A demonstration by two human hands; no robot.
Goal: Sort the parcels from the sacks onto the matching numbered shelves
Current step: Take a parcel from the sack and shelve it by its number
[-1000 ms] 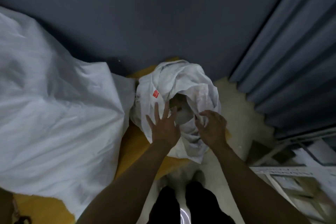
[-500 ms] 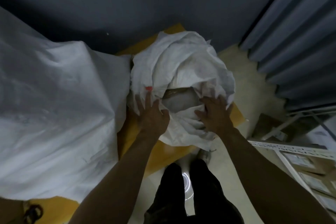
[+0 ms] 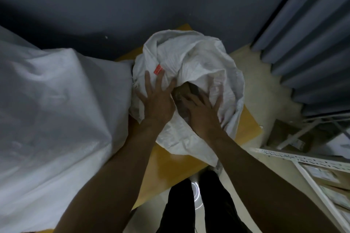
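A brown parcel [image 3: 186,91], smooth and boxy as far as the dim light shows, lies down in the mouth of a small white sack [image 3: 198,58], mostly hidden by the folds. The sack is coarse woven plastic, crumpled and rolled back at the rim, with a small red tag [image 3: 158,69] on its left side. The left hand [image 3: 158,100] lies flat on the sack's left rim, fingers straight and spread, just beside the parcel. The right hand [image 3: 201,111] reaches into the opening with its fingers extended, resting on the parcel; they are blurred. The sack sits on a flat yellow surface [image 3: 246,125], touching a far bigger, bulging white sack [image 3: 56,109] at its left. A white perforated metal shelf [image 3: 303,159] stands to the right.
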